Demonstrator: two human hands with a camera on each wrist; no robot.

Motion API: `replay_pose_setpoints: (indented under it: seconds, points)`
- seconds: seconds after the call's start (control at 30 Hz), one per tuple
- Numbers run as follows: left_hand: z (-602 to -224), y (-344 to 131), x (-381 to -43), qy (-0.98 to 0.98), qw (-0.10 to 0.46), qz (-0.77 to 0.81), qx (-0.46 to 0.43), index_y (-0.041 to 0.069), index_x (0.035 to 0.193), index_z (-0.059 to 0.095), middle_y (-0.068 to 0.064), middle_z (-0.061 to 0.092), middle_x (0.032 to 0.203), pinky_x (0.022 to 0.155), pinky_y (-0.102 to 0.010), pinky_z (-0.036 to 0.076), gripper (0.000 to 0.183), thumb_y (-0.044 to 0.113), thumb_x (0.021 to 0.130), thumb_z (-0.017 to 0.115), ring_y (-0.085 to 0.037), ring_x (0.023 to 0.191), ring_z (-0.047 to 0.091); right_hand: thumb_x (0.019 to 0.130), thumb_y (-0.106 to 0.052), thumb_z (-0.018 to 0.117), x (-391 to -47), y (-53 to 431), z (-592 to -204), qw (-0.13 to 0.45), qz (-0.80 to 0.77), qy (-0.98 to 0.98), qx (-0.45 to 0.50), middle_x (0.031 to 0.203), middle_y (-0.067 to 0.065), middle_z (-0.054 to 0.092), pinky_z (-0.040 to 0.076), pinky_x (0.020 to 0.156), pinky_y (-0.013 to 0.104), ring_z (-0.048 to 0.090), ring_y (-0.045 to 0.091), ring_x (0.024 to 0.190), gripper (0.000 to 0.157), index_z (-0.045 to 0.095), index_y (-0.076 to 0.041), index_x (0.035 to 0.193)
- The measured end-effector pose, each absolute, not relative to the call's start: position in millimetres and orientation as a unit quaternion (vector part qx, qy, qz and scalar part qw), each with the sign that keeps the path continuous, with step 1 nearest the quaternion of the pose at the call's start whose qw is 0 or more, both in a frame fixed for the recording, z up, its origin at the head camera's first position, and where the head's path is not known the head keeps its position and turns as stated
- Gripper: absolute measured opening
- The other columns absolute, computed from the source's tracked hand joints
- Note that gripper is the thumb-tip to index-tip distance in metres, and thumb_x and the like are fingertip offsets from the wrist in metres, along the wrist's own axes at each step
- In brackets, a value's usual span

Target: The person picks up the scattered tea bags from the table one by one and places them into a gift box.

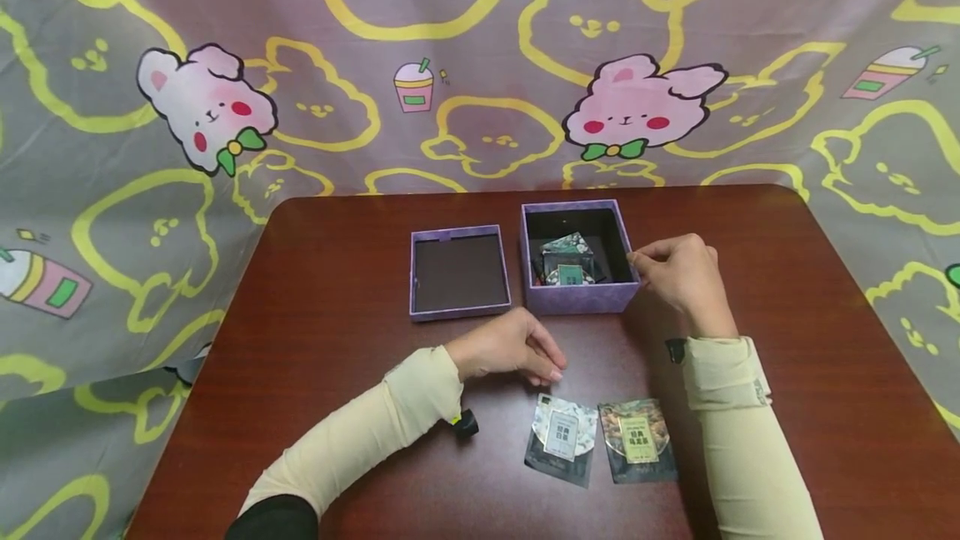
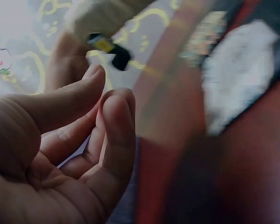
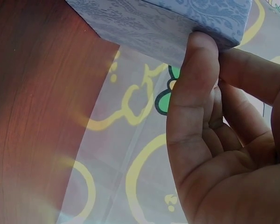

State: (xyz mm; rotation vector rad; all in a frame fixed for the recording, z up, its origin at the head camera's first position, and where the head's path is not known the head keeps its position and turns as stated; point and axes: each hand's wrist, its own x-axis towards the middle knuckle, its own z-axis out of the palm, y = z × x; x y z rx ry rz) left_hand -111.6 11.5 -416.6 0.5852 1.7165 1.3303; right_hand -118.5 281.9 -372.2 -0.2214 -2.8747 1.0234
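My right hand [image 1: 681,273] is at the right wall of a purple patterned box [image 1: 577,300], thumb and fingertip pinching it near the rim. In the right wrist view, the fingertip [image 3: 203,44] presses the box's outer side [image 3: 144,28]. Several dark tea packets [image 1: 570,267] lie inside. My left hand [image 1: 510,347] hovers over the table in front of the box, fingers loosely bent and holding nothing. Just below it lie a white-and-black tea packet [image 1: 560,440] and a brown-and-black tea packet [image 1: 638,442], side by side.
A shallow purple lid [image 1: 460,273] with a dark inside lies left of the box. Both stand on a reddish-brown wooden table [image 1: 322,273]. A curtain [image 1: 480,65] with cartoon figures hangs behind the table and along its sides.
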Motion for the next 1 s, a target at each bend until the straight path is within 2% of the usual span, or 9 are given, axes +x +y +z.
replay_pose_setpoints:
  seconds: [0.13,0.3,0.43,0.6,0.8,1.0]
  points:
    - [-428,11,-103,0.692,0.439,0.529,0.222,-0.013,0.097,0.073,-0.011,0.072,0.074,0.058,-0.028,0.058,0.016,-0.009,0.082,0.078,-0.014,0.061,0.064,0.096,-0.027,0.069,-119,281,-372,0.040,0.334,-0.939,-0.070,0.069,0.008,0.072,0.043,0.057,0.036,0.064,0.024,0.071,0.026,0.080,-0.003,0.096]
    - [-435,9,-101,0.715,0.416,0.514,0.225,-0.010,0.092,0.074,-0.008,0.072,0.072,0.056,-0.025,0.057,0.012,-0.008,0.081,0.079,-0.012,0.061,0.064,0.097,-0.027,0.069,-118,282,-371,0.042,0.336,-0.938,-0.072,0.068,0.007,0.072,0.043,0.065,0.039,0.063,0.030,0.082,0.027,0.080,-0.003,0.096]
    - [-439,9,-98,0.784,0.348,0.433,0.276,0.001,0.084,0.076,0.003,0.070,0.068,0.057,-0.019,0.052,0.012,0.001,0.077,0.086,-0.004,0.061,0.060,0.097,-0.028,0.069,-119,283,-371,0.043,0.336,-0.938,-0.070,0.069,0.008,0.072,0.042,0.064,0.039,0.064,0.030,0.082,0.027,0.080,-0.003,0.095]
    - [-441,12,-93,0.857,0.246,0.306,0.334,0.011,0.079,0.077,0.013,0.064,0.063,0.060,-0.013,0.047,0.021,0.016,0.068,0.094,0.004,0.059,0.056,0.096,-0.028,0.069,-119,283,-372,0.043,0.332,-0.940,-0.071,0.069,0.007,0.072,0.042,0.060,0.036,0.063,0.027,0.077,0.027,0.080,-0.004,0.096]
    - [-443,15,-88,0.870,0.207,0.267,0.358,0.013,0.073,0.074,0.016,0.058,0.057,0.056,-0.013,0.043,0.026,0.021,0.063,0.097,0.003,0.054,0.052,0.096,-0.028,0.070,-119,283,-373,0.046,0.333,-0.939,-0.070,0.068,0.007,0.072,0.043,0.059,0.036,0.065,0.025,0.073,0.026,0.081,-0.004,0.094]
    - [-445,17,-85,0.880,0.174,0.227,0.380,0.018,0.064,0.069,0.016,0.054,0.056,0.053,-0.013,0.042,0.029,0.025,0.062,0.097,0.001,0.053,0.049,0.096,-0.028,0.069,-119,283,-373,0.044,0.333,-0.939,-0.073,0.065,0.004,0.071,0.043,0.063,0.037,0.065,0.028,0.079,0.026,0.081,-0.004,0.095]
